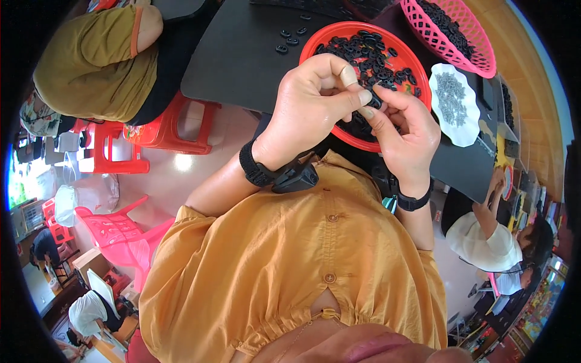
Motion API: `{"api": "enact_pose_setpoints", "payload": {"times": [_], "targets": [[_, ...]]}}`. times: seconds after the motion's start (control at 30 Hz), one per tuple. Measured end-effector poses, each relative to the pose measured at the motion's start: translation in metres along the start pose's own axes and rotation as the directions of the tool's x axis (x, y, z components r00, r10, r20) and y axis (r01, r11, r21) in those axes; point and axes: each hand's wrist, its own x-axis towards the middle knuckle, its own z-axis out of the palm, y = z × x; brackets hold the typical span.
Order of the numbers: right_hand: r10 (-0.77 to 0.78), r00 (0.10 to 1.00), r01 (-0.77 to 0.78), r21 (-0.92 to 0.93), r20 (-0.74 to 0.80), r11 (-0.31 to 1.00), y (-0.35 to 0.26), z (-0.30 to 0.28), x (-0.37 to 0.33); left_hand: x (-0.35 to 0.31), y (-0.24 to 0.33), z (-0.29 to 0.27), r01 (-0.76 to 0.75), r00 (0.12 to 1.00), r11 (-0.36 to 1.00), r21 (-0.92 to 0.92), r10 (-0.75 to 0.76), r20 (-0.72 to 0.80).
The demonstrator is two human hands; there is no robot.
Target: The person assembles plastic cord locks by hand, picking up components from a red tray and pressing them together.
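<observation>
Over the red round tray (308,59), my left hand (318,100) and my right hand (404,130) meet fingertip to fingertip. Between them is a small black oval plastic piece (374,100), pinched by both thumbs and forefingers and partly covered by them. Many similar black pieces (357,48) with holes through them lie heaped in the tray, with a few bits of red and green among them. Whether either hand also holds a smaller part is too small to tell.
Right of the tray stands a white scalloped dish (471,131) of small clear-grey pieces. A pink lattice basket (486,65) of black parts is behind it. Several loose black pieces (292,42) lie on the dark table (233,69). A person in olive (91,66) sits at left, near red stools (172,134).
</observation>
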Motion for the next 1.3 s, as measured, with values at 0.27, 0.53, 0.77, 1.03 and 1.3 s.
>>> {"api": "enact_pose_setpoints", "payload": {"times": [0.27,0.53,0.77,1.03,1.3], "targets": [[-0.016,0.999,0.014,0.037,0.037,0.999,0.008,-0.004,0.0,0.001,0.003,-0.002,0.078,0.997,0.997,-0.012,-0.078,0.022],[-0.037,0.992,0.004,-0.258,-0.122,0.966,0.013,-0.107,0.105,0.015,-0.026,-0.012,-0.089,0.993,0.955,0.284,0.108,-0.049],[-0.193,0.971,0.232,-0.728,0.139,0.645,0.033,-0.099,0.123,0.014,-0.036,-0.011,-0.147,0.983,0.876,0.459,0.179,-0.028],[0.004,0.823,0.473,-0.69,0.567,0.548,0.06,-0.039,0.123,0.015,-0.035,-0.01,-0.177,0.978,0.831,0.527,0.211,-0.004],[0.216,0.828,0.218,-0.651,0.518,0.727,0.041,-0.035,0.123,0.021,-0.032,-0.017,-0.12,0.987,0.899,0.42,0.155,-0.051]]}}
